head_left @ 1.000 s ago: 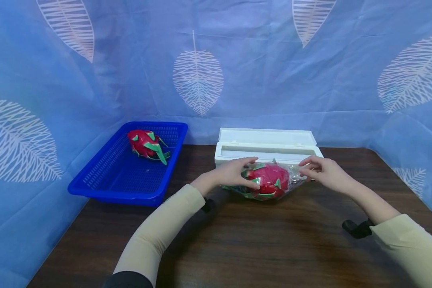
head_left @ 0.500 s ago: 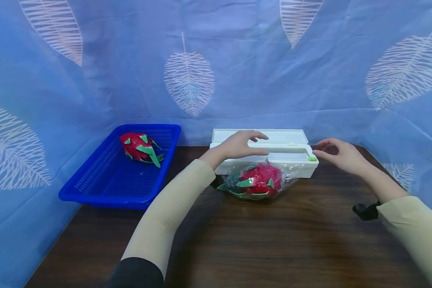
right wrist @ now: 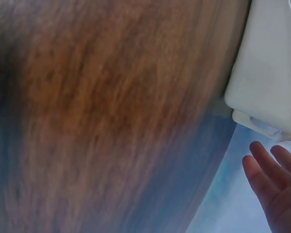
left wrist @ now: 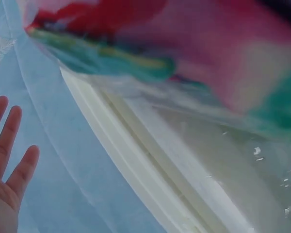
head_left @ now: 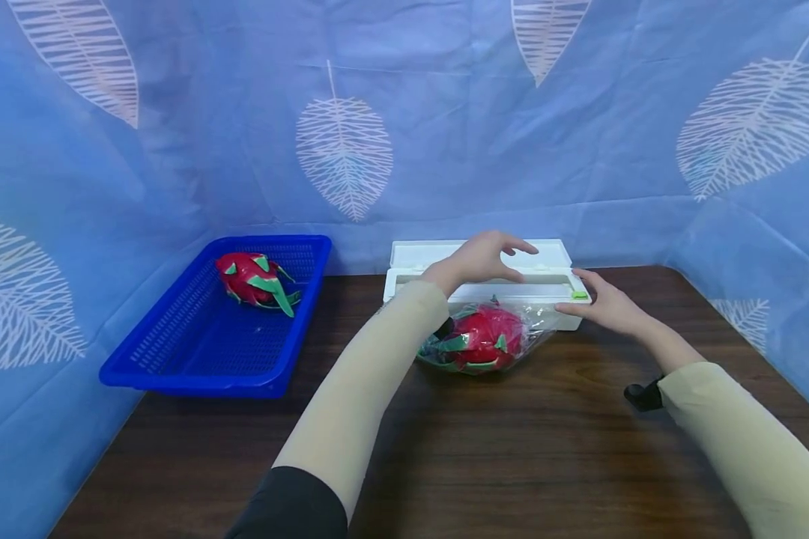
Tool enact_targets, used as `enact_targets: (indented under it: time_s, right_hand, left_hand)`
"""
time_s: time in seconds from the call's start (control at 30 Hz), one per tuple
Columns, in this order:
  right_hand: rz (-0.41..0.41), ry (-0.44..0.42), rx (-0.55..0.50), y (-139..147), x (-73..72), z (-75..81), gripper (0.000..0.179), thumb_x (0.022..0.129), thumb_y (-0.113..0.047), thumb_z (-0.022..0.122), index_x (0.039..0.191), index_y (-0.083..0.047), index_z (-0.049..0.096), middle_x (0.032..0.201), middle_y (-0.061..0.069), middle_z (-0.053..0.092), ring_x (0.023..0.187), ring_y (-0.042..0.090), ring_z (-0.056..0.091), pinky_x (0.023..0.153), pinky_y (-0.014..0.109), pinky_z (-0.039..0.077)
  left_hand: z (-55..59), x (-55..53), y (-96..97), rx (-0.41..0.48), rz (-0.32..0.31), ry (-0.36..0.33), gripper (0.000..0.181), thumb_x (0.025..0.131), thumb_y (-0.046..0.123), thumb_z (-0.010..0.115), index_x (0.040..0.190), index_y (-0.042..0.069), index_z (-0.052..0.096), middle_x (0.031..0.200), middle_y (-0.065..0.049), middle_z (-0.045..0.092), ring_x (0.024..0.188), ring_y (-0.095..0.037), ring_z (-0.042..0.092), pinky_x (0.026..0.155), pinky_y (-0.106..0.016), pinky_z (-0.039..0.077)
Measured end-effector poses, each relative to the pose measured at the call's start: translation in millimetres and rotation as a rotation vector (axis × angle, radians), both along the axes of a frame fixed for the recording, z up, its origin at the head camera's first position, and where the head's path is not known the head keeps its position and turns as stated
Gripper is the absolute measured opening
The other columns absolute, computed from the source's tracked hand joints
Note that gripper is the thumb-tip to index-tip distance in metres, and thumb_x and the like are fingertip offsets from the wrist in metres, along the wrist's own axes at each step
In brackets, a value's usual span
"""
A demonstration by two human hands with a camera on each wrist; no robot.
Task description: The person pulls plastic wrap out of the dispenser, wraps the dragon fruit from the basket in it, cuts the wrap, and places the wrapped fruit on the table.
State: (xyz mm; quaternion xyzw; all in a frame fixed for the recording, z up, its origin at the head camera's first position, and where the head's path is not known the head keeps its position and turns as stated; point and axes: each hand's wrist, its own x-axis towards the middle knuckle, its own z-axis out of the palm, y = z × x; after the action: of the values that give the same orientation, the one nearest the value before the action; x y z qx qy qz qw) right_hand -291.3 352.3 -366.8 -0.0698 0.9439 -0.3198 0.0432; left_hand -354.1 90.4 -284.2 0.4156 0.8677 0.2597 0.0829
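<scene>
The left hand [head_left: 480,260] was free and unclenched, above the open white box [head_left: 547,254]. The right hand [head_left: 613,307], likewise free, was positioned beside the box end carrying the green tab [head_left: 580,295]; contact could not be confirmed. The film-wrapped dragon fruit [head_left: 488,337] lay on the tabletop [head_left: 512,457] before the box; a second dragon fruit [head_left: 248,275] rested inside the blue basket [head_left: 195,383].

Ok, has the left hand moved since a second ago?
Yes: in the head view, relative to the white box, the left hand has gone up and rightward, from the wrapped dragon fruit toward the open lid.
</scene>
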Motion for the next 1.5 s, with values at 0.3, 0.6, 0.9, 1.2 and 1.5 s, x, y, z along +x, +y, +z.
enact_targets:
  time_s: [0.3,0.6,0.9,1.2,1.5]
  right_hand:
    - [0.012,0.016,-0.049,9.4,-2.4,-13.8,0.095,0.089,-0.041,0.070,0.151,0.005,0.015,0.141,0.035,0.033,0.113,0.046,0.051,0.085,0.057,0.047]
    - [0.042,0.005,-0.187,16.0,-5.3,-14.3,0.085,0.090,-0.026,0.072,0.149,0.005,0.019,0.139,0.034,0.036,0.118,0.049,0.047,0.086,0.054,0.050]
    - [0.070,0.010,-0.288,14.1,-12.6,-22.6,0.078,0.090,-0.018,0.072,0.146,0.004,0.022,0.138,0.032,0.036,0.117,0.046,0.048,0.082,0.047,0.052]
    - [0.054,0.010,-0.276,13.7,-14.0,-24.1,0.078,0.090,-0.022,0.073,0.145,0.003,0.023,0.139,0.030,0.035,0.118,0.047,0.047,0.082,0.047,0.052]
    - [0.062,0.046,-0.278,18.6,-12.3,-23.5,0.070,0.090,-0.019,0.073,0.140,0.003,0.028,0.141,0.027,0.032,0.126,0.046,0.039,0.091,0.055,0.045]
  left_hand:
    - [5.3,-11.1,24.9,-0.088,-0.031,-0.013,0.043,0.090,0.015,0.072,0.131,0.021,0.064,0.135,0.003,0.056,0.120,-0.017,0.054,0.086,-0.021,0.048]
    - [10.2,-10.2,53.9,-0.152,-0.092,0.040,0.033,0.091,0.012,0.070,0.123,0.018,0.070,0.126,0.004,0.063,0.107,-0.012,0.061,0.083,-0.018,0.048]
    - [6.6,-12.1,72.2,-0.201,-0.103,-0.008,0.025,0.092,0.004,0.066,0.115,0.012,0.073,0.116,0.001,0.066,0.112,-0.012,0.057,0.085,-0.019,0.047]
    - [16.7,-11.2,88.2,-0.343,-0.178,0.048,0.029,0.090,-0.001,0.064,0.115,0.011,0.073,0.115,-0.002,0.066,0.107,-0.013,0.057,0.084,-0.020,0.047]
    - [11.6,-12.8,106.3,-0.362,-0.199,0.034,0.030,0.090,0.002,0.067,0.118,0.013,0.071,0.116,-0.003,0.066,0.105,-0.013,0.058,0.082,-0.019,0.048]
